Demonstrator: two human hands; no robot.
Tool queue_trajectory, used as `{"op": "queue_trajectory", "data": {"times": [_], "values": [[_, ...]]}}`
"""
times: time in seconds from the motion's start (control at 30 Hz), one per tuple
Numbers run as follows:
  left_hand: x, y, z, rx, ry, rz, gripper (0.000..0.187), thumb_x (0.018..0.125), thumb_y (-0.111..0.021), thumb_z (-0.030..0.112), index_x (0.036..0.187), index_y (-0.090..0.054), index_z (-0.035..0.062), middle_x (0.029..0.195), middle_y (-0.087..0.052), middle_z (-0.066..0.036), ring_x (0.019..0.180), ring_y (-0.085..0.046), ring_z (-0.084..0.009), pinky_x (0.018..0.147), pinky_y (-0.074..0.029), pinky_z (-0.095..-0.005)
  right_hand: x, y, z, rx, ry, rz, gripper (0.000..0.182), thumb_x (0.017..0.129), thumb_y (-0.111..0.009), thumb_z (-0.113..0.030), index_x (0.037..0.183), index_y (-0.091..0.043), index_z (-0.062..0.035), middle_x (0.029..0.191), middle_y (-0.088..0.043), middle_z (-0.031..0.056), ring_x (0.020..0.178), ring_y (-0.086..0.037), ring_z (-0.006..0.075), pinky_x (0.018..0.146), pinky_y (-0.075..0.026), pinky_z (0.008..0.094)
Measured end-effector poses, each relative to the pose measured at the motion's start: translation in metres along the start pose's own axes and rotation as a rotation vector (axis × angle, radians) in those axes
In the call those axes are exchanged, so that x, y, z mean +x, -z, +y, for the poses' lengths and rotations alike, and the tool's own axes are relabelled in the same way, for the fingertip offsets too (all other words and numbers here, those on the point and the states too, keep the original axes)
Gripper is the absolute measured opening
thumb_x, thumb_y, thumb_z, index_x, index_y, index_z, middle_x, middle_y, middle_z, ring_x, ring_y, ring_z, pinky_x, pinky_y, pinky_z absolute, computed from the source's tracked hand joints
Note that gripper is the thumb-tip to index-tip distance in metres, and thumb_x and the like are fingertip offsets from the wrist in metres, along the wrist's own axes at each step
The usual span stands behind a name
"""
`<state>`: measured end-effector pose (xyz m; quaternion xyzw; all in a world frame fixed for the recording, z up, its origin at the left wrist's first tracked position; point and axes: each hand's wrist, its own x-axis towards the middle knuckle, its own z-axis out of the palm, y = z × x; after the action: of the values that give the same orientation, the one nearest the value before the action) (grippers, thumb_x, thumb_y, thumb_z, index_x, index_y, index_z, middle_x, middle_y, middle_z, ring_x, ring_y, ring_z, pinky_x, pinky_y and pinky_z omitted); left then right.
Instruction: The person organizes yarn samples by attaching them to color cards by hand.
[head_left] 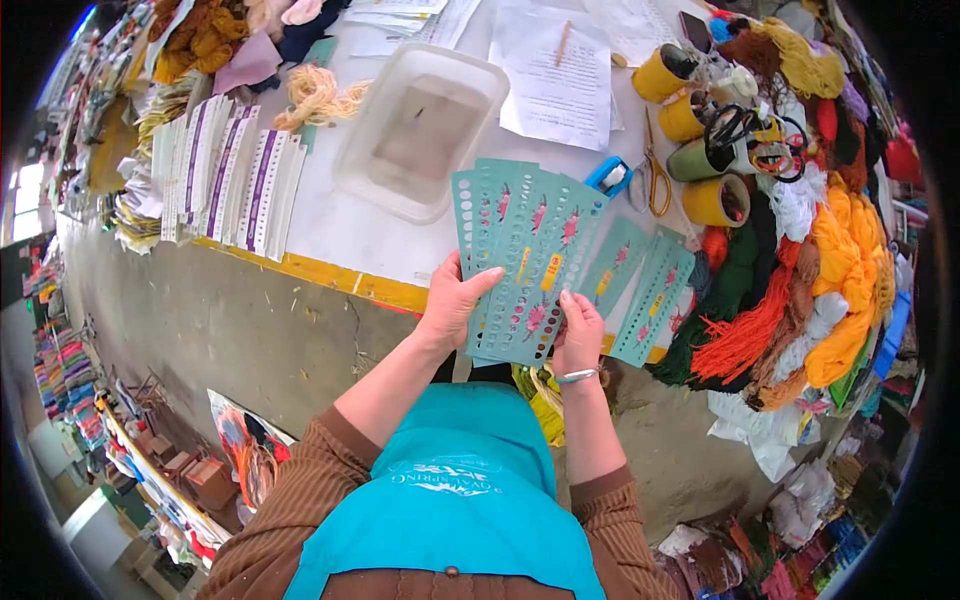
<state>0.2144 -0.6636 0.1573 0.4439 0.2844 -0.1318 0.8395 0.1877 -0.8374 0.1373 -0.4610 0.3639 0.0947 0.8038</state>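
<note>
Fan of long, teal-green, rectangular punched cards with pink flower prints (530, 255) sits in both hands, head view, just above the person's lap and over the near edge of the white-topped table with a yellow edge (318, 240). Step in hand reads as spreading or checking the cards, judging by the splayed tops and exposed hole rows. Next move seems to call for a steady hold on one side while the other shifts or squares a card; order unclear. Left hand (455, 303): closed on the fan's left side, thumb flat across the front face, other fingers mostly hidden behind. Right hand (580, 328), wrist in a silver metal bracelet (577, 376): pinching the fan's lower right edge, thumb tip on the front, the rest curled in, no wide gap. Neither hand is released. Whether the fan's far end touches the tabletop, cannot tell. Loose teal-green punched cards (655, 300) lie just to the right of the fan, near the table edge, not in either grip. Beyond the fan, a translucent rectangular plastic tub (352, 175) and gold-handled metal scissors (653, 190) sit untouched.
</note>
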Motion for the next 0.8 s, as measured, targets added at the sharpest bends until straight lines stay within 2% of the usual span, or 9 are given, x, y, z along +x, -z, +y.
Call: {"op": "queue_trajectory", "data": {"times": [0.1, 0.13, 0.27, 0.33, 0.43, 0.7, 0.8], "values": [[-0.005, 0.002, 0.003, -0.004, -0.021, 0.021, 0.039, 0.081, -0.069, 0.004, 0.116, -0.051, -0.0003, 0.108, -0.062, -0.009, 0.096, -0.061, -0.0149, 0.086, -0.05, -0.0318, -0.003, -0.002, 0.003, 0.001, -0.019, -0.074, 0.008, 0.09, -0.063, -0.012, 0.088, -0.065, -0.0046, 0.077, -0.063, -0.0034, 0.063, -0.053, 0.0034, 0.057, -0.042, 0.0199], [-0.007, 0.003, 0.004, 0.008, -0.025, 0.028, 0.039, 0.082, -0.069, 0.004, 0.116, -0.051, -0.0002, 0.108, -0.062, -0.009, 0.096, -0.061, -0.0148, 0.086, -0.05, -0.0316, -0.004, -0.004, 0.005, 0.019, -0.021, -0.127, 0.007, 0.089, -0.063, -0.011, 0.09, -0.065, -0.0037, 0.084, -0.065, -0.0017, 0.07, -0.057, 0.0052, 0.063, -0.045, 0.0212], [-0.017, 0.007, 0.005, -0.068, -0.048, 0.009, 0.036, 0.083, -0.068, 0.004, 0.116, -0.052, 0.0009, 0.109, -0.062, -0.008, 0.096, -0.06, -0.0146, 0.086, -0.05, -0.0313, -0.017, -0.021, 0.0, -0.025, -0.062, -0.189, 0.008, 0.089, -0.064, -0.009, 0.094, -0.064, -0.0032, 0.091, -0.066, 0.0005, 0.078, -0.06, 0.0084, 0.069, -0.049, 0.0246], [-0.023, 0.01, 0.006, -0.118, -0.059, 0.056, 0.034, 0.085, -0.067, 0.006, 0.115, -0.052, 0.0021, 0.109, -0.062, -0.007, 0.097, -0.06, -0.0144, 0.086, -0.05, -0.0311, -0.019, -0.025, 0.002, 0.093, -0.127, -0.21, 0.012, 0.089, -0.063, -0.008, 0.099, -0.062, -0.0033, 0.096, -0.066, 0.0033, 0.086, -0.063, 0.0121, 0.075, -0.052, 0.0284], [-0.032, 0.018, 0.01, -0.195, -0.114, 0.06, 0.034, 0.087, -0.066, 0.008, 0.116, -0.051, 0.0026, 0.109, -0.062, -0.007, 0.097, -0.06, -0.0142, 0.086, -0.051, -0.0316, -0.021, -0.028, 0.01, 0.151, -0.172, -0.195, 0.016, 0.089, -0.061, -0.007, 0.105, -0.059, -0.0037, 0.099, -0.066, 0.0058, 0.088, -0.064, 0.0152, 0.078, -0.053, 0.0316], [-0.065, 0.063, 0.037, -0.259, -0.182, 0.095, 0.032, 0.091, -0.06, 0.007, 0.12, -0.047, 0.0017, 0.111, -0.061, -0.008, 0.098, -0.06, -0.0149, 0.086, -0.051, -0.0325, -0.05, -0.071, 0.039, 0.081, -0.186, -0.269, 0.02, 0.09, -0.059, -0.007, 0.11, -0.057, -0.005, 0.105, -0.065, 0.0059, 0.094, -0.064, 0.0168, 0.082, -0.053, 0.0335], [-0.084, 0.09, 0.052, -0.293, -0.204, 0.096, 0.032, 0.091, -0.058, 0.007, 0.121, -0.046, 0.0015, 0.113, -0.06, -0.009, 0.099, -0.06, -0.0155, 0.086, -0.051, -0.0324, -0.068, -0.089, 0.061, 0.056, -0.167, -0.305, 0.018, 0.091, -0.057, -0.008, 0.109, -0.058, -0.0045, 0.107, -0.065, 0.008, 0.097, -0.064, 0.0187, 0.088, -0.051, 0.0351]]}}
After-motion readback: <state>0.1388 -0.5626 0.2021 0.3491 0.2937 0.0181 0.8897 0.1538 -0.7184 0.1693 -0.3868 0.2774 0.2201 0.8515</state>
